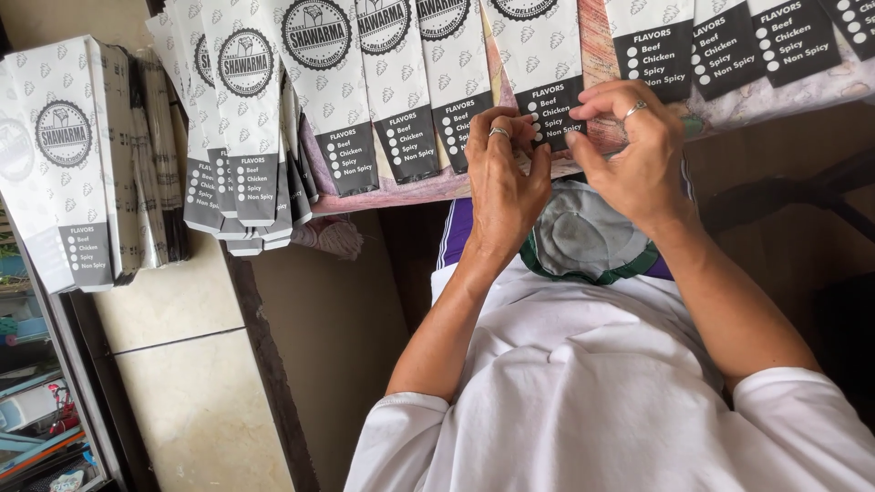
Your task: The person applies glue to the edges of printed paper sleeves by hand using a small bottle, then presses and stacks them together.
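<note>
Both hands work 1 white paper sleeve bag with a black printed end panel [553, 107], which lies flat on the cloth-covered surface [428, 187] in a row of like bags. The left hand [504, 182] has fingers curled nearly closed, tips pinching the black panel's left edge; a ring shows on 1 finger. The right hand [632, 150] is half closed, thumb and fingertips pinching the panel's right edge, ring also on 1 finger. The 2-sided grip probably serves to keep the thin paper flat and square at its open end.

Left of this bag, more flat white paper bags [394, 91] lie side by side, black ends toward the person, overlapping slightly, likely so each end stays reachable. Further left of the bag, a fanned stack of the same bags [239, 118] overhangs the surface edge. Far left of the bag, a bundled pile of bags [68, 155] stands apart over the tiled floor [182, 383]. Right of the bag, 3 or more bags [729, 46] continue the row.

The held bag's black end sits right at the surface's near edge, just past the wrists. Below the bag, toward the person, is open room: only the lap, a grey-green round cloth piece [583, 239] and white shirt. Side room is tight; neighbour bags touch or nearly touch both sides.
</note>
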